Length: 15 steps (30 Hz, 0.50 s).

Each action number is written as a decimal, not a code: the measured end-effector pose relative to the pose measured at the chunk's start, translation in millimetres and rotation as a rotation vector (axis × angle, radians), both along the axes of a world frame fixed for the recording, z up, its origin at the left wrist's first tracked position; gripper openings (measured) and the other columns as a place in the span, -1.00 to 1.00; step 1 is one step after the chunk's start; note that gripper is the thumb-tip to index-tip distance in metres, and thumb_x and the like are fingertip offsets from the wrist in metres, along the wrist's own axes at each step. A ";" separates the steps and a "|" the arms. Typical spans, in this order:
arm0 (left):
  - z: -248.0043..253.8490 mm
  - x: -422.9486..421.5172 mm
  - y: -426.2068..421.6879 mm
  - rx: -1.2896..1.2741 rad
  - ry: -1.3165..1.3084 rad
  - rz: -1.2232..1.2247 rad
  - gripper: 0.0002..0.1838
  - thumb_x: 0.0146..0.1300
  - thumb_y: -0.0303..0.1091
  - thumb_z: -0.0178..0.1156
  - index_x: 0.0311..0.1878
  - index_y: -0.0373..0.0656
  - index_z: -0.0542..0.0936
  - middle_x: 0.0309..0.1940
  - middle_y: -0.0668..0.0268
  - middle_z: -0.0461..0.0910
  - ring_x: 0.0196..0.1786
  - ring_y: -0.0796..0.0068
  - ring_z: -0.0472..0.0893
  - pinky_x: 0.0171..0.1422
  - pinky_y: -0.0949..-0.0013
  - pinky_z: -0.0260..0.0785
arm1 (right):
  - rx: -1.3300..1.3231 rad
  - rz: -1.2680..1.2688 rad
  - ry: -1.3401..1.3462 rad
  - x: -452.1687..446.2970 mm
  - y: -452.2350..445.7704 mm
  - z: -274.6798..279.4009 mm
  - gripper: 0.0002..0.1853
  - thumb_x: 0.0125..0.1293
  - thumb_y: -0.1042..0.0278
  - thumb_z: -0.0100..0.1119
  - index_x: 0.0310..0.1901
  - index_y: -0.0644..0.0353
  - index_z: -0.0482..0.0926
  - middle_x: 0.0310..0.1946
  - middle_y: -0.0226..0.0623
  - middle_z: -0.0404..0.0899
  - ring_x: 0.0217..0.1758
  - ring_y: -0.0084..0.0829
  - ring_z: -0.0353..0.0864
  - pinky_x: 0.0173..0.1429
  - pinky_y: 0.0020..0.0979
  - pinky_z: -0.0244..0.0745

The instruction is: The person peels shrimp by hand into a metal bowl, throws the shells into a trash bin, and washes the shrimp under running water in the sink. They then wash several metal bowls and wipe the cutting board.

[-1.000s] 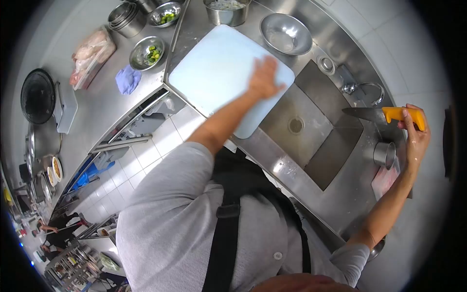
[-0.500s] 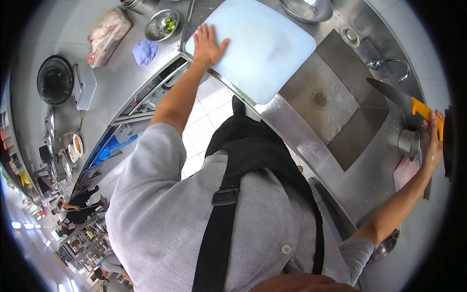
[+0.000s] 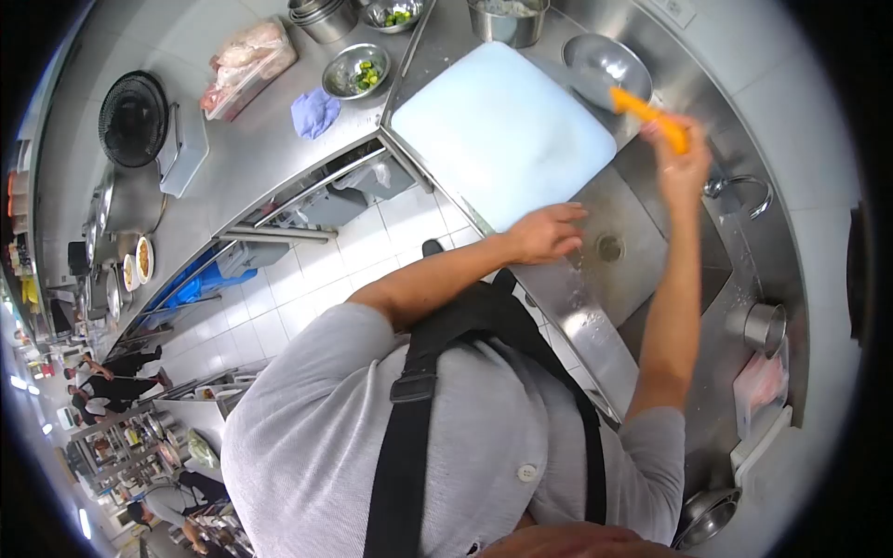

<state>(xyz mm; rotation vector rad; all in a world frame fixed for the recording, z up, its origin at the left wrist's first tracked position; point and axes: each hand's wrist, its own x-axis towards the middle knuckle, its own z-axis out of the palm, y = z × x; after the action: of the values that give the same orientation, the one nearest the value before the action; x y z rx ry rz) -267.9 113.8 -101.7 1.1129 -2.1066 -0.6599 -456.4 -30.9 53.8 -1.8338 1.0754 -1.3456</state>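
My right hand [image 3: 684, 163] is closed round the orange handle of a knife [image 3: 651, 116], held above the back of the sink [image 3: 642, 242]. The blade is hard to make out against the metal bowl [image 3: 605, 70] behind it. My left hand [image 3: 549, 232] reaches across my front, over the sink's near left edge, beside the corner of the white cutting board [image 3: 502, 130]. Its fingers are stretched out, and it holds nothing. The board lies flat on the steel counter, left of the sink.
Left of the board are a bowl of green pieces [image 3: 358, 73], a blue cloth [image 3: 316, 113] and a bagged container of meat [image 3: 249, 70]. A deep pot [image 3: 507, 20] stands behind the board. A faucet [image 3: 744, 191] and a small pot [image 3: 765, 327] are at right. People are far off at left.
My right hand has brought the knife from the far right to the back of the sink. My left hand has left the board's far left corner and moved right to the sink edge.
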 end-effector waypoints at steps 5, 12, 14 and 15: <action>-6.9 126.4 -30.7 -0.274 0.136 0.603 -0.81 0.24 -0.45 0.21 -0.10 -0.25 0.64 0.03 -0.03 0.58 0.15 -0.05 0.53 0.24 0.08 0.42 | -0.019 0.139 -0.002 30.4 44.2 -150.2 -0.67 0.21 0.68 0.28 -0.02 0.21 0.45 0.07 -0.16 0.56 0.07 -0.40 0.58 0.19 -0.38 0.48; -27.7 251.5 -113.8 -0.186 -0.331 0.988 -0.49 0.25 -0.27 0.16 0.23 -0.35 0.48 0.14 -0.10 0.43 0.19 -0.11 0.40 0.29 -0.06 0.26 | 0.044 0.109 0.551 47.5 68.7 -143.3 -0.59 0.25 0.28 0.37 0.07 0.23 0.52 0.19 0.00 0.51 0.29 -0.03 0.44 0.42 -0.03 0.24; -49.8 267.0 -133.2 -0.139 -0.346 0.877 -0.46 0.28 -0.23 0.14 0.26 -0.35 0.46 0.12 -0.10 0.46 0.16 -0.10 0.42 0.29 -0.05 0.26 | -0.064 -0.062 0.533 40.9 21.5 -167.1 -0.52 0.34 0.10 0.25 0.15 0.27 0.53 0.20 0.06 0.51 0.33 -0.01 0.41 0.43 0.01 0.20; -53.4 267.8 -136.2 -0.082 -0.423 0.830 -0.43 0.31 -0.18 0.11 0.29 -0.35 0.43 0.11 -0.10 0.47 0.13 -0.09 0.43 0.27 -0.03 0.28 | -0.143 -0.179 0.639 42.0 -4.3 -173.3 -0.46 0.40 0.02 0.16 0.18 0.34 0.50 0.22 0.10 0.49 0.32 0.03 0.42 0.46 -0.01 0.16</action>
<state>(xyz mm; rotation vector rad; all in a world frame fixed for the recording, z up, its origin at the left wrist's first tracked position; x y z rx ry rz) -0.1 -22.3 -155.2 2.0182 -1.7049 0.0676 -414.4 -35.2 -119.5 -2.4057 1.5199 -0.9573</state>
